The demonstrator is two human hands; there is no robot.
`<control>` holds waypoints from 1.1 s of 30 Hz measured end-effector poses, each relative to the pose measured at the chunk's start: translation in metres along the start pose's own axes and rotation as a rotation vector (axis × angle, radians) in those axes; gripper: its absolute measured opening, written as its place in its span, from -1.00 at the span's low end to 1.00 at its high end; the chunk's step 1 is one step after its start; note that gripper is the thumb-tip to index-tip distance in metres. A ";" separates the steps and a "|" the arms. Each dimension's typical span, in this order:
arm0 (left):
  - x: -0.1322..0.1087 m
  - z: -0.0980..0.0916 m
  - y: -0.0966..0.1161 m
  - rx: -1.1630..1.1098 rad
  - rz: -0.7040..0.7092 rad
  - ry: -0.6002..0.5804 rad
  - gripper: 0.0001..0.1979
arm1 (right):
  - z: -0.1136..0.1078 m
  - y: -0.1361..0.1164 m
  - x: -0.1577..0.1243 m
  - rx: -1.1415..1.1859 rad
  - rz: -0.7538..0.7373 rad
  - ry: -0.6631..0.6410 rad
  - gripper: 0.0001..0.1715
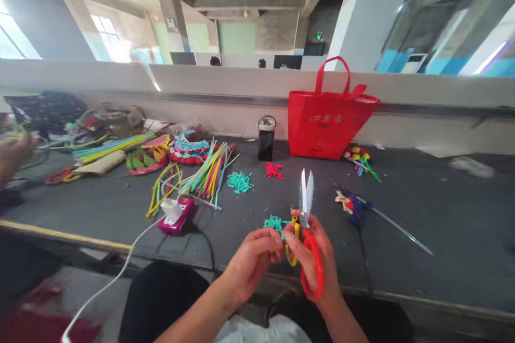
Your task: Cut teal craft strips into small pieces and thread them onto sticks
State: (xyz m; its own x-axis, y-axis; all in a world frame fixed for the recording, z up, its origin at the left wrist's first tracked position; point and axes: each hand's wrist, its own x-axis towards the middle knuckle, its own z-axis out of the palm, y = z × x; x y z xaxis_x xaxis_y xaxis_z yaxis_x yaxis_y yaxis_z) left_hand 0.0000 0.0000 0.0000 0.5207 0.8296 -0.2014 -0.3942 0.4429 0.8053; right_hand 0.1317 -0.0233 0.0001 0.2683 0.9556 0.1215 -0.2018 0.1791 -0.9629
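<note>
Scissors point(306, 198), one pair: red handle loop, blades slightly parted, pointing away over the dark table point(257, 198); grasped in the right hand point(328, 257). Yellow loop point(292, 256), one: beside the red; whether it belongs to the scissors cannot be told.
Left hand point(255, 257): thumb and fingertips pinched together by the right thumb; whether they grip a teal snippet is unclear.
Near teal pile point(273, 222): just beyond the left fingertips. Far teal pile point(240, 182) and red pile point(274, 170): farther off.
Handling, as judged: blades best kept clear of fingertips; light pinch; work low, piles unmixed.
</note>
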 end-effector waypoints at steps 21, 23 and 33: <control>0.004 -0.003 0.000 0.306 0.215 0.250 -0.86 | -0.006 0.014 -0.006 -0.372 -0.111 0.055 -0.52; 0.004 -0.004 0.004 0.223 0.239 0.284 -0.91 | -0.015 0.021 -0.006 -0.636 -0.223 0.045 -0.51; 0.005 -0.002 0.010 -0.031 0.306 0.252 -0.86 | -0.029 0.035 -0.018 -1.043 -0.555 -0.114 -0.37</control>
State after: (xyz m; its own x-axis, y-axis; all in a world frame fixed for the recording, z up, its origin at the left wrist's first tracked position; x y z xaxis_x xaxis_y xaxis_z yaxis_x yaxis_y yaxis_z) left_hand -0.0028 0.0097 0.0063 0.1749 0.9806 -0.0881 -0.5268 0.1689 0.8330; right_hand 0.1473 -0.0406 -0.0428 -0.0195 0.8321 0.5543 0.7950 0.3491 -0.4961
